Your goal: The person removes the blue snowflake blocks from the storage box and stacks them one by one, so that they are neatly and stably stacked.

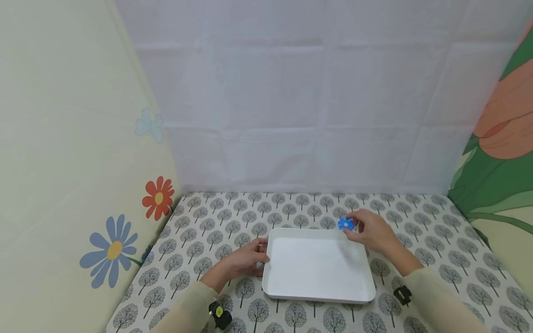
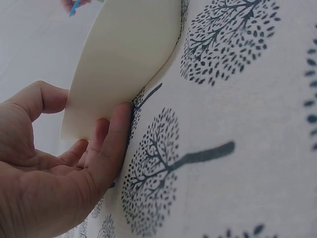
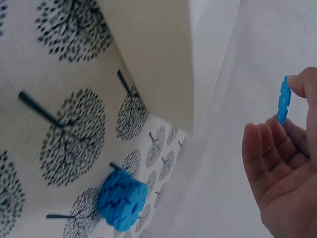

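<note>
A shallow white tray (image 1: 318, 298) lies on the cloth in front of me. My left hand (image 1: 245, 259) holds its left side, the thumb at the rim and the fingers against the outer wall (image 2: 119, 54). Between thumb and fingertips, my right hand (image 1: 370, 231) pinches a blue notched disc (image 1: 344, 224), raised over the tray's far right corner. The right wrist view shows this disc (image 3: 284, 99) edge-on. Also in that view, a stack of similar blue discs (image 3: 123, 201) stands on the cloth beside the tray; my right hand hides it in the head view.
A cloth with a tree print (image 1: 291, 314) covers the table. Behind it hangs a creased white sheet (image 1: 291, 115). Panels with painted flowers (image 1: 114, 249) flank the table on the left and right. A small dark device (image 1: 220, 314) sits on each wrist.
</note>
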The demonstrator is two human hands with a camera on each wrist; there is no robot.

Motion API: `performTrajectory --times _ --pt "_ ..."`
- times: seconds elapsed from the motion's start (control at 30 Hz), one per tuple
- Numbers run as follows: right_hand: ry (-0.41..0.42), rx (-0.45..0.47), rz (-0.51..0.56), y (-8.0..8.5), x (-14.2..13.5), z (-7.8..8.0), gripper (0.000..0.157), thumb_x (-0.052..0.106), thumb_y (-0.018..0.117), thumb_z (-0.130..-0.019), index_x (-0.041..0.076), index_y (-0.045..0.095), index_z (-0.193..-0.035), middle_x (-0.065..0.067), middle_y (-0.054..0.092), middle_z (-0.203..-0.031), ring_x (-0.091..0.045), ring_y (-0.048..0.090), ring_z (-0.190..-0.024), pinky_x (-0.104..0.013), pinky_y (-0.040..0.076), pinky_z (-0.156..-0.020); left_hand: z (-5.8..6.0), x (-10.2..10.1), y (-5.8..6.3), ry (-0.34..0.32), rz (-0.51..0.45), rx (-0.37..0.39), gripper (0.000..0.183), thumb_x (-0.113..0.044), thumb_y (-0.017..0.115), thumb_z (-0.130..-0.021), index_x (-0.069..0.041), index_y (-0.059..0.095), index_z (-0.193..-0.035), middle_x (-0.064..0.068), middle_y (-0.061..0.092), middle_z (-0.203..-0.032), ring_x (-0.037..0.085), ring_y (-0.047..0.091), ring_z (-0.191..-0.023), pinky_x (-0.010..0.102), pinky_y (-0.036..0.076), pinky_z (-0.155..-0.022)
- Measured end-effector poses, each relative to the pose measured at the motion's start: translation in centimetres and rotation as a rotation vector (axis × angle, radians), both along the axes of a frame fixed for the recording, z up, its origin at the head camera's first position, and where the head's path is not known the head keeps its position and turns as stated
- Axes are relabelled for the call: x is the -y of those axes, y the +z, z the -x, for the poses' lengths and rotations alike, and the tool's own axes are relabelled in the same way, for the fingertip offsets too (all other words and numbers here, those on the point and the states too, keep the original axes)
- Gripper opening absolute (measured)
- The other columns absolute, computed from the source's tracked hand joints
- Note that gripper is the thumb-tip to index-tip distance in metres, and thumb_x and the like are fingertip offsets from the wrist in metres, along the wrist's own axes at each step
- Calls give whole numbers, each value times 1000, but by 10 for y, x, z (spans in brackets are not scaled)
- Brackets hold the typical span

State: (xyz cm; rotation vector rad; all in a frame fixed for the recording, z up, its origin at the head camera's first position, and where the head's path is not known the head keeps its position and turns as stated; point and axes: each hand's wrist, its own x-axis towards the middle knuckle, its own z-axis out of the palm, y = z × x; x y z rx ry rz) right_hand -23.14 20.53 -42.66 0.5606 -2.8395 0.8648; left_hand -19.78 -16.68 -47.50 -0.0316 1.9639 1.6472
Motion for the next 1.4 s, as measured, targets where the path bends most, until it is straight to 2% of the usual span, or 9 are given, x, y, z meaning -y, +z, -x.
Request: performTrajectory --times 0.23,0.43,0.7,1.07,1.4 --pt "-39 -39 10 -3 -22 -4 36 19 78 -86 2 69 -117 -4 62 -91 -12 52 -72 -24 44 -51 0 0 1 -2 -2 2 72 -4 63 -90 0 29 -153 18 45 -116 29 60 -105 48 60 -88" --pt "-95 5 8 -8 -42 -6 43 20 76 -88 0 67 -124 -6 62 -93 -15 52 -74 -26 44 -55 -1 0 2 -3 -11 7 73 -3 63 -90 0 28 -154 19 45 -117 30 60 -106 48 60 -88" --pt "-178 22 -10 -17 -66 -10 40 22 76 -88 0 67 -120 -8 62 -95 -18 56 -78 -27 46 -59 -1 0 1 3 -16 7 74 -3 64 -90 0 28 -154 19 46 -118 31 59 -108 50 59 -89" --pt "-198 38 -11 -33 -88 -15 44 21 76 -88 -5 65 -122 -10 62 -94 -18 55 -78 -29 47 -61 1 2 -2 3 -10 -1 74 -4 65 -90 -1 29 -154 18 46 -116 30 60 -105 48 60 -87" --pt "-164 58 -52 -43 -96 -13 41 19 76 -87 -8 68 -117 -8 62 -90 -19 56 -77 -33 49 -62 -1 1 0 -4 -14 -5 73 -4 64 -91 0 29 -154 19 47 -117 29 60 -105 48 60 -87"
